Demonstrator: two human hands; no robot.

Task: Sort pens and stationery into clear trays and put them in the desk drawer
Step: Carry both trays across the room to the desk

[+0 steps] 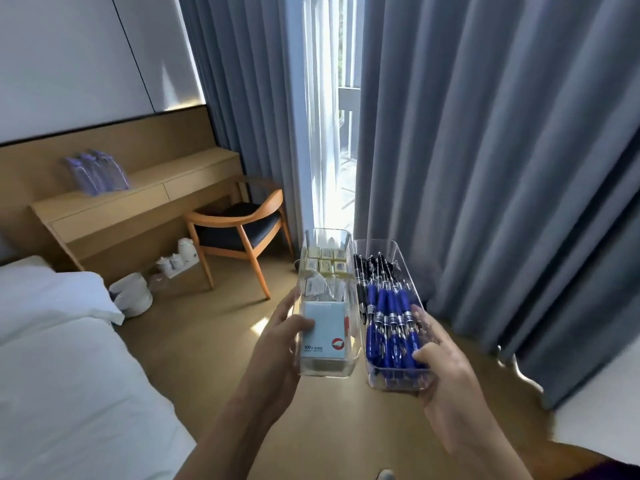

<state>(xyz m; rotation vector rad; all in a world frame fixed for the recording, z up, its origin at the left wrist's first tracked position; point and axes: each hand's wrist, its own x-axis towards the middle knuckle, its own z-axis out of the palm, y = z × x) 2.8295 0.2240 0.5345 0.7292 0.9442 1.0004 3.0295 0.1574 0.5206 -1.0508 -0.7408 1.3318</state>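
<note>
I carry two clear trays side by side above the floor. My left hand [277, 337] grips the left tray [341, 237], which holds a light blue pad of sticky notes [323, 332], small white packets and several yellow erasers [325, 261]. My right hand [446, 372] grips the right tray [398, 249], filled with blue pens [388, 327] and black pens [370, 268]. The wooden desk [138, 199] with closed drawers [114, 211] stands far off at the left wall.
A wooden chair [239, 226] with a dark seat stands by the desk. Purple bottles [97, 171] sit on the desk top. White kettle and cups [176, 259] lie on the floor beneath it. A white bed [62, 358] fills the left. Grey curtains [485, 150] hang ahead and to the right.
</note>
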